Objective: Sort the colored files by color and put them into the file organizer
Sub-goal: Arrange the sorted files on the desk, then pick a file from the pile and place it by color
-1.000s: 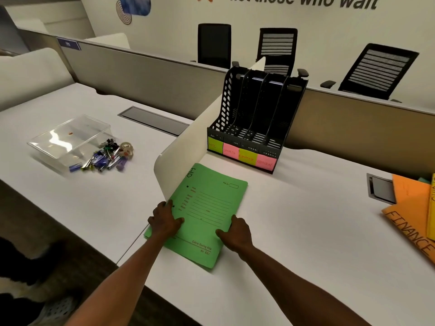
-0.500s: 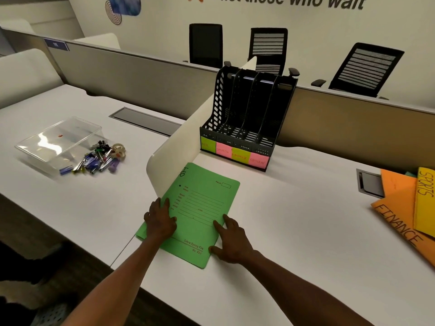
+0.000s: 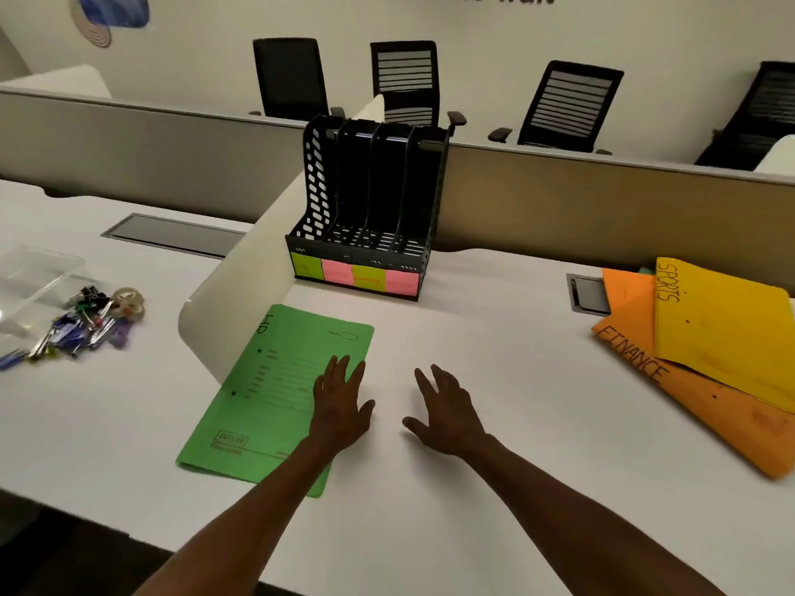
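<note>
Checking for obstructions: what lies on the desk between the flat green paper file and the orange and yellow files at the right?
In the head view, only the right hand over bare white desk.

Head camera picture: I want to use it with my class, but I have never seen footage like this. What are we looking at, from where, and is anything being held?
There is no machine here. A person wears a camera on the head, so you look forward and down along their own arms at a white desk. The left hand lies open over the right edge of a green file marked HR; whether it presses on it I cannot tell. The right hand is open over bare desk. Neither holds anything. Behind stands an empty black file organizer with coloured labels. At the right lie an orange file marked FINANCE and, partly on top, a yellow file marked SPORTS. On the left are a clear tray and clips.
</note>
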`<state>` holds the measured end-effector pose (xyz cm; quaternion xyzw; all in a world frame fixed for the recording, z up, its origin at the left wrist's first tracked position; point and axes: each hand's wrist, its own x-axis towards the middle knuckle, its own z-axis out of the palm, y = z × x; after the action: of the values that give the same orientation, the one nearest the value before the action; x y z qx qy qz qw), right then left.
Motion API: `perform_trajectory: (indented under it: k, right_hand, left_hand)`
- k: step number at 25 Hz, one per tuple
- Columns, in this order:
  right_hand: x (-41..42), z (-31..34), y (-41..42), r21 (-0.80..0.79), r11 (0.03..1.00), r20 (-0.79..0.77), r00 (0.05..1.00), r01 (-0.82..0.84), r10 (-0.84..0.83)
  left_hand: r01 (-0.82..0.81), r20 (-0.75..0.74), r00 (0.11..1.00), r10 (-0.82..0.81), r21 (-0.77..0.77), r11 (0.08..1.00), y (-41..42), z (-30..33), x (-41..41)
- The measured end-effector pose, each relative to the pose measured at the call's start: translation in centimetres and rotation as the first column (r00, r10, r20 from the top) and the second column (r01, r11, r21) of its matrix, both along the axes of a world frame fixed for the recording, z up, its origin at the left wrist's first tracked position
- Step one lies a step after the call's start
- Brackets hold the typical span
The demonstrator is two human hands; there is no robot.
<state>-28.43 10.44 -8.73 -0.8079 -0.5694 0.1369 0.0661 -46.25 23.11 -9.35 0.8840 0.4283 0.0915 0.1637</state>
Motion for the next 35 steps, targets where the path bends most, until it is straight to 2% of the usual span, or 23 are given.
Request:
perform_trajectory:
  k: [9, 17, 25, 30, 35]
  right_hand:
    - [12.7, 1.1, -11.1, 0.064, 0.951, 0.000, 0.953, 0.302, -0.303]
    - [25.2, 3.0, -21.1, 0.122, 0.811, -0.022, 0.818, 0.573, -0.575]
    - [32.4, 1.9, -28.3, 0.034, 0.774, 0.056, 0.772, 0.632, -0.633]
    - [35.1, 0.4, -30.7, -0.038, 0.789, 0.097, 0.788, 0.614, -0.608]
    - [36.9, -0.2, -30.8, -0.013, 0.820, 0.109, 0.816, 0.572, -0.568]
  left_hand:
    - [0.283, 0.010, 0.959, -0.283, 0.005, 0.959, -6.9, 0.7, 15.3]
    - [0.405, 0.064, 0.913, -0.403, -0.038, 0.913, -13.9, 3.5, 29.8]
    - [0.491, 0.034, 0.870, -0.492, -0.149, 0.858, -22.0, 2.8, 39.4]
    - [0.488, 0.019, 0.868, -0.496, -0.208, 0.848, -24.8, 1.7, 42.9]
    - [0.435, 0.055, 0.896, -0.440, -0.305, 0.847, -25.6, 0.6, 44.8]
